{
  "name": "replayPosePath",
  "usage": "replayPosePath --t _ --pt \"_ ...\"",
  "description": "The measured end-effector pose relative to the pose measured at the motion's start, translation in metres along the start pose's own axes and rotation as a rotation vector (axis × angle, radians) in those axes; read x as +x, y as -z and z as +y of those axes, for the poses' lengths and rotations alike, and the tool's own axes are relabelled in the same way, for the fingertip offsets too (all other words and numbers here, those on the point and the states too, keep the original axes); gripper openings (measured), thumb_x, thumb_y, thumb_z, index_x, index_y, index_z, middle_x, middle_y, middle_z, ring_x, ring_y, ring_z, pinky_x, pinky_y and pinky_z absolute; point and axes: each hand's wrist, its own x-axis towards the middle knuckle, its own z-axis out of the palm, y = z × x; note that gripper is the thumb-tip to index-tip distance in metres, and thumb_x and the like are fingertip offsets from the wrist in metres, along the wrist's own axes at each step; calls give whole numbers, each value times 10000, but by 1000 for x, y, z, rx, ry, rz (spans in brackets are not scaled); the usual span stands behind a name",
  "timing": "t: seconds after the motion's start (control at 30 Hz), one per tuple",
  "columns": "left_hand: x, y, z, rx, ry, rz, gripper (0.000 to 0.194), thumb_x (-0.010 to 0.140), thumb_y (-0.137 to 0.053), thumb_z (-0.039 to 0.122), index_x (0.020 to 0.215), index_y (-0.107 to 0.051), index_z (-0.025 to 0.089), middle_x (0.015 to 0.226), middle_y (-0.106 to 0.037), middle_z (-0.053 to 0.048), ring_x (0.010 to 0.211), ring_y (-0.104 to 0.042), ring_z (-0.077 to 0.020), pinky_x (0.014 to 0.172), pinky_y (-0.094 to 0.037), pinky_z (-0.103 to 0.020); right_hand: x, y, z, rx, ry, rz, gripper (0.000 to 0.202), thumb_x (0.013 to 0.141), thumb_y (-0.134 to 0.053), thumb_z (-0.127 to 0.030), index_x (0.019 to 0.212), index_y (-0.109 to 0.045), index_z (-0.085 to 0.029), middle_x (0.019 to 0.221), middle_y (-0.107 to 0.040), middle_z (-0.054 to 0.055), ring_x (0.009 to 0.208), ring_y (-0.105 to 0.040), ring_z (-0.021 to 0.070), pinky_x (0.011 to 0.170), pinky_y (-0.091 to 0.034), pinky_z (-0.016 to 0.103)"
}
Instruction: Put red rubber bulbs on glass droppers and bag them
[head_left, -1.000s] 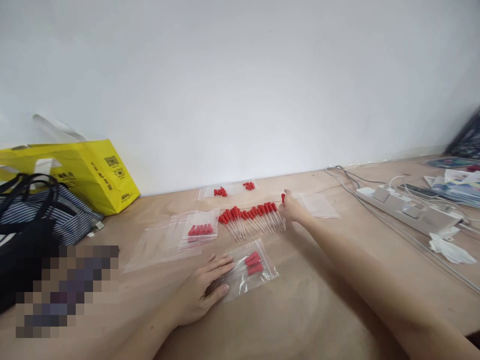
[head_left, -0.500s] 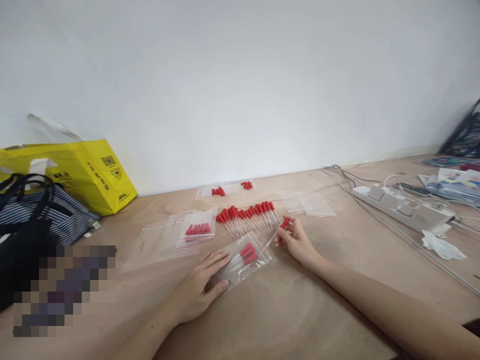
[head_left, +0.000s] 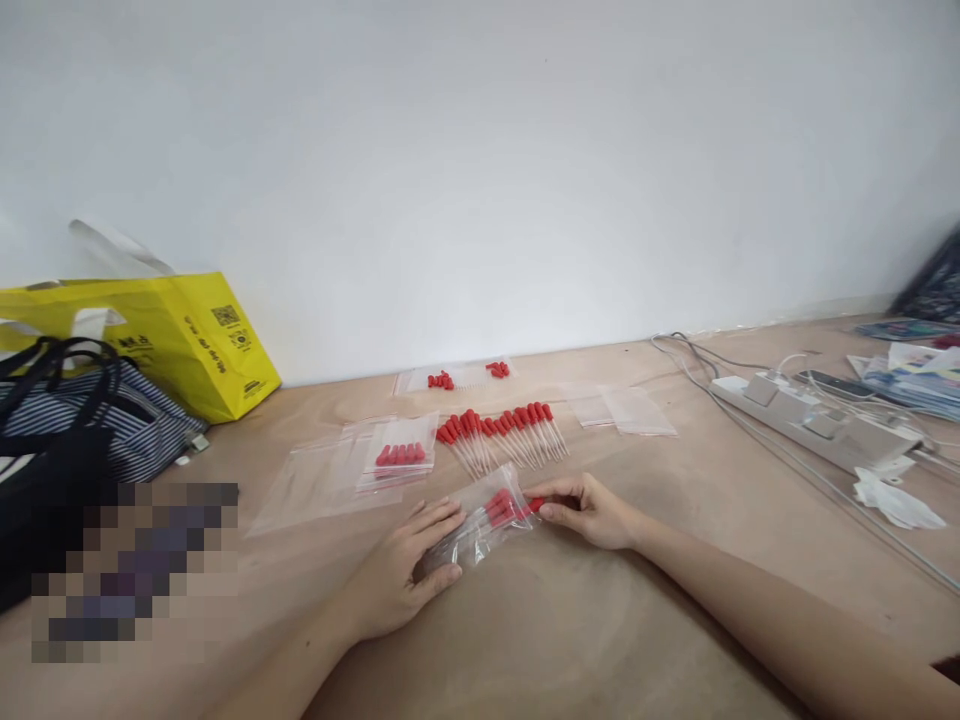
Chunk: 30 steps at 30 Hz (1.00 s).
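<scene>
A clear zip bag (head_left: 480, 548) lies on the table with several red-bulbed droppers (head_left: 496, 505) inside. My left hand (head_left: 409, 565) rests over its near-left end, fingers flat on the plastic and thumb along the lower edge, holding it down. At the right-hand mouth of the bag, my right hand (head_left: 592, 512) pinches another dropper (head_left: 535, 506) by its red bulb; its stem is inside the bag. Behind the bag lies a row of loose droppers (head_left: 510, 425), bulbs pointing away from me. Left of them, a filled bag (head_left: 403, 452) sits on a stack of flat bags.
Flat zip bags (head_left: 637, 411) lie at the back right, and a bag with loose red bulbs (head_left: 472, 376) is by the wall. A white power strip (head_left: 810, 420) with cables and a crumpled tissue (head_left: 896, 498) are on the right. A yellow bag (head_left: 225, 350) and striped bag (head_left: 150, 425) stand left.
My right hand has moved left and slightly toward me, bringing the dropper from outside the bag's mouth to mostly inside it. My left hand has stayed on the bag.
</scene>
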Motion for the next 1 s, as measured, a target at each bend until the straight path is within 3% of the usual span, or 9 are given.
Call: replayPosePath --t 0.2,0.37,0.67,0.73,0.83,0.93,1.0 --pt "1 1 2 23 -1 -26 475 822 -449 411 1274 -373 286 1349 -365 -15 1250 -301 -225 1041 -200 -476 7 1 -7 -70 191 -43 260 789 -513 -345 972 -645 -216 993 -596 58 879 -555 160 796 -428 303" --pt "1 1 3 36 -4 -52 459 826 -433 404 1259 -402 254 1349 -366 -29 1250 -302 -220 1045 -205 -463 6 -4 -5 62 29 -190 295 774 -527 -376 996 -625 -208 777 -586 17 514 -494 71 481 -419 197" --pt "3 3 5 33 -17 -64 453 823 -437 395 1244 -425 229 1342 -376 -50 1237 -328 -222 1042 -214 -470 8 0 -8 -6 133 -285 264 749 -565 -373 902 -670 -186 814 -585 32 729 -537 116 685 -441 246" --pt "2 3 5 32 -19 -62 454 820 -442 389 1247 -420 235 1344 -374 -45 1238 -326 -223 1042 -213 -472 9 -4 -2 70 90 -265 278 707 -616 -368 894 -650 -165 791 -594 28 732 -548 119 682 -444 247" --pt "2 3 3 35 -21 -58 467 818 -446 396 1258 -402 247 1348 -369 -38 1243 -316 -224 1044 -211 -469 12 -12 7 174 7 -114 289 639 -681 -355 819 -597 -145 664 -563 -12 600 -518 87 575 -424 210" --pt "1 2 2 38 -13 -61 500 813 -449 424 1276 -373 250 1356 -356 -37 1251 -299 -228 1041 -216 -470 13 -17 12 116 4 35 230 672 -651 -352 733 -568 -146 582 -513 -37 513 -450 65 496 -361 186" --pt "0 2 2 39 -10 -63 512 811 -451 435 1282 -361 255 1359 -351 -36 1255 -289 -231 1037 -223 -473 13 -17 11 42 27 47 201 713 -607 -348 712 -585 -148 575 -514 -29 510 -443 70 490 -350 191"
